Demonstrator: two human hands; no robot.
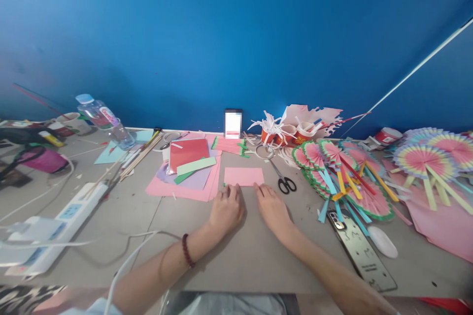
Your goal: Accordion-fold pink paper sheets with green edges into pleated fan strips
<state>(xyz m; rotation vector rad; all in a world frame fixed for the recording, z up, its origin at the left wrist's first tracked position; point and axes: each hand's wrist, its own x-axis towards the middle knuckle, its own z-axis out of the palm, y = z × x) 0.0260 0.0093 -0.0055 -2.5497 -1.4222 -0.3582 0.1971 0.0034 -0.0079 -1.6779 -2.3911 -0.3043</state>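
A small pink paper rectangle (244, 176) lies flat on the grey table (236, 256) in front of me. My left hand (226, 209) rests on the table with its fingertips at the paper's near left corner, fingers curled together. My right hand (271, 206) lies beside it, fingertips touching the paper's near right corner. Neither hand lifts anything. A bead bracelet (186, 251) sits on my left wrist.
Black scissors (284, 182) lie right of the paper. A stack of coloured paper (188, 167) sits to the left, finished paper fans (343, 177) to the right, a phone (360, 251) near my right forearm, a power strip (66, 219) and a water bottle (105, 120) at left.
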